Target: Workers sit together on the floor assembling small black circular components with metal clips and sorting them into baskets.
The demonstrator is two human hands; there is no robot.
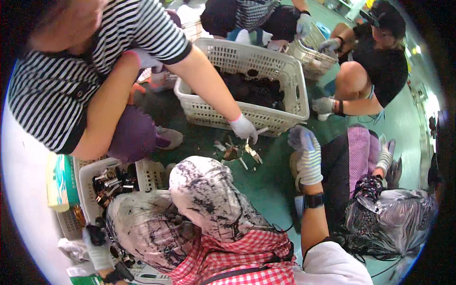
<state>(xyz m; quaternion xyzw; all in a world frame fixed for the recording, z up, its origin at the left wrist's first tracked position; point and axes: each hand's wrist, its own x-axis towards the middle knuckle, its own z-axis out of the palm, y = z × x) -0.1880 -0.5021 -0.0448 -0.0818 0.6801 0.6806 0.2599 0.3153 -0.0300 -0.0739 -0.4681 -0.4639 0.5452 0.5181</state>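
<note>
My left hand [99,251], in a white glove, grips a small black part [96,234] beside my left knee. It is low at the left, next to a crate [85,178] of black and metal pieces. My right hand [308,154], in a striped glove with a dark watch at the wrist, is raised near the front right corner of a big white crate [247,113]. Its fingers look bent and smeared, and I see nothing held in them. Dark parts [251,89] lie in the big crate.
Metal pieces [240,153] lie on the green floor, where a co-worker's gloved hand [244,127] reaches. Another person crouches at the right beside a smaller crate [311,59]. A person in dark trousers [332,161] sits close to my right arm. A patterned cloth [204,185] covers my knees.
</note>
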